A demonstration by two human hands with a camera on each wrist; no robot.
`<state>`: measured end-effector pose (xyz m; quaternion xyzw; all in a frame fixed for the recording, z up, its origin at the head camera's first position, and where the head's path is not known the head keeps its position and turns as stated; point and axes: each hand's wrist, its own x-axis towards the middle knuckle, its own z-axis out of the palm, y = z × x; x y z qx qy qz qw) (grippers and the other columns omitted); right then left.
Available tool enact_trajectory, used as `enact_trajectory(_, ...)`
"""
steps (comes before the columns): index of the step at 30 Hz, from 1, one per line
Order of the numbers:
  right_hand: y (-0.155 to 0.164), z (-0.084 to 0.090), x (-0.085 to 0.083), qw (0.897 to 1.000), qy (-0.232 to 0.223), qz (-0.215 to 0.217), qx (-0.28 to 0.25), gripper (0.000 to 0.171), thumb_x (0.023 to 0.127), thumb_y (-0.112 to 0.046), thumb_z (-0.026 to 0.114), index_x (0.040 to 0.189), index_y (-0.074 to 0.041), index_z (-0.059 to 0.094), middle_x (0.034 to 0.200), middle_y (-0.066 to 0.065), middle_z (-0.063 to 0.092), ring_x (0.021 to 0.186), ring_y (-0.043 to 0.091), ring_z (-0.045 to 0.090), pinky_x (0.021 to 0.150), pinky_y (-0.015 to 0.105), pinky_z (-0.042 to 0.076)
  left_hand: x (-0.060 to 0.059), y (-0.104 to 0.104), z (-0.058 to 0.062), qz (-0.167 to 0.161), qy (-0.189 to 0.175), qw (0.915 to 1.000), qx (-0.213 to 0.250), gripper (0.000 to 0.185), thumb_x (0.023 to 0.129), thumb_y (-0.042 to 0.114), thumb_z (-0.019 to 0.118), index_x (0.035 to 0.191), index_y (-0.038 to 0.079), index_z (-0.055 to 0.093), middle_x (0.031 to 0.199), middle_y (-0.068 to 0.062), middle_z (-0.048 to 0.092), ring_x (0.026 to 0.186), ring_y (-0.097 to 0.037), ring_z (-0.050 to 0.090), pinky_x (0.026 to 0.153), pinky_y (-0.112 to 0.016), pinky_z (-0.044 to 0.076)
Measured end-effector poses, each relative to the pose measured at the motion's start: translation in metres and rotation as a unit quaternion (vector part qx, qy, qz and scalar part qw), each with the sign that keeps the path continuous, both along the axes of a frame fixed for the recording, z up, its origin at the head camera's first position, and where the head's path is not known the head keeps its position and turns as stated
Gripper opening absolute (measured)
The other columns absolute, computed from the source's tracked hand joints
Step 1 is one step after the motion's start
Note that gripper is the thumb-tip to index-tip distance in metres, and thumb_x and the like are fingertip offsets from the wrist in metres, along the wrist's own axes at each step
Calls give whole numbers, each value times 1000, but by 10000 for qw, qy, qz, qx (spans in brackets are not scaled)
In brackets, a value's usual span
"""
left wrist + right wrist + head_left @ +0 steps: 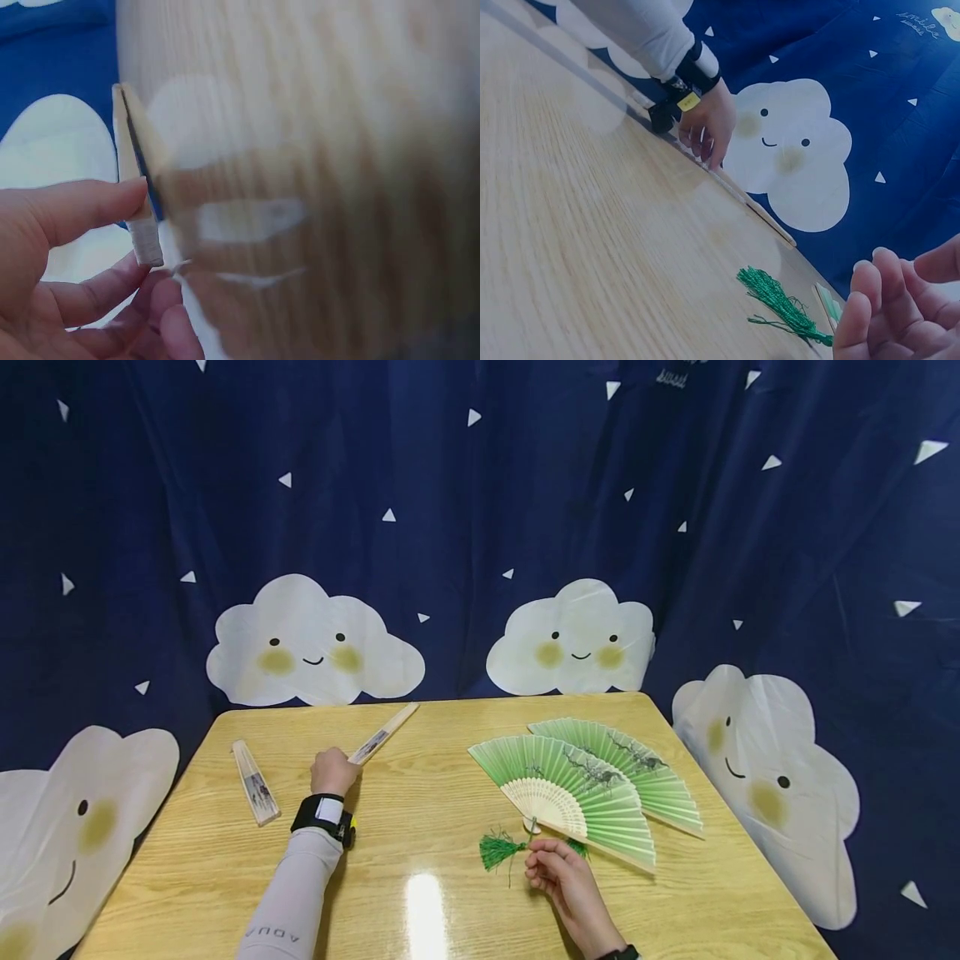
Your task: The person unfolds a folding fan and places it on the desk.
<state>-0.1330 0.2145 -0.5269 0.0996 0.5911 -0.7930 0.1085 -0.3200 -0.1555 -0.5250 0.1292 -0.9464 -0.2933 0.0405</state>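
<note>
1. Nearest the camera, a pale sleeve (288, 902) leads up to the left hand (335, 772).
2. To the left of that hand, well apart and untouched, lies a closed folding fan (257, 783) with a dark print.
3. The left hand grasps a matching folding fan (384, 735), whose far end points away to the hand's right. A good hold probably keeps both outer sticks pressed together so the leaf cannot spread.
4. The right hand (566, 877), fingers half-curled, is at the cord of a green tassel (497, 850); I cannot tell whether it pinches. A light touch seems best, since a tug could drag the fan.
5. Just beyond the right hand, the front green fan (577, 785) lies spread, overlapping the rear green fan (660, 777) farther right.
6. The left wrist view shows thumb and fingers on opposite sides of the gripped fan, which the head view hides. The right wrist view shows the right palm side; only the head view shows the spread of both green fans.
</note>
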Motion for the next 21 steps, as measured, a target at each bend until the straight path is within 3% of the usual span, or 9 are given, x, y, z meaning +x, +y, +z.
enact_trajectory(4, -3, 2, -4, 9999, 66, -5, 77, 18, 98, -15, 54, 110, -2, 56, 84, -2, 65, 73, 9, 63, 68, 22, 53, 9, -3, 6, -149, -76, 9996, 224, 28, 82, 15, 68, 96, -10, 69, 82, -20, 67, 65, -27, 57, 48, -28, 39)
enact_trajectory(7, -6, 5, -9, 9997, 182, -23, 170, 19, 98, -14, 53, 111, 0, 56, 83, -2, 65, 72, 8, 63, 69, 22, 53, 15, -3, 10, -199, 48, 9992, 353, 33, 83, 17, 68, 102, -10, 67, 91, -24, 69, 72, -31, 61, 54, -32, 45)
enact_trajectory(11, -9, 9, -18, 9987, 419, 15, 305, 22, 97, -14, 56, 112, 3, 56, 83, 0, 65, 72, 10, 64, 71, 24, 54, 21, -3, 15, -226, 527, 9976, 384, 34, 82, 18, 70, 101, -10, 66, 97, -27, 69, 81, -36, 64, 64, -40, 49)
enact_trajectory(15, -11, 16, -27, 9959, 705, -34, 562, 24, 96, -14, 57, 112, 4, 57, 84, 2, 64, 75, 14, 65, 73, 28, 55, 28, 0, 26, -338, 866, 9947, 440, 35, 83, 20, 71, 102, -9, 67, 93, -25, 70, 79, -34, 65, 65, -40, 50)
enact_trajectory(21, -16, 25, -39, 9875, 1230, -4, 982, 25, 97, -14, 56, 112, 6, 57, 88, 5, 63, 81, 22, 64, 74, 34, 55, 40, 8, 47, -434, 1033, 9914, 670, 37, 85, 21, 72, 108, -8, 66, 93, -21, 69, 78, -29, 64, 63, -34, 48)
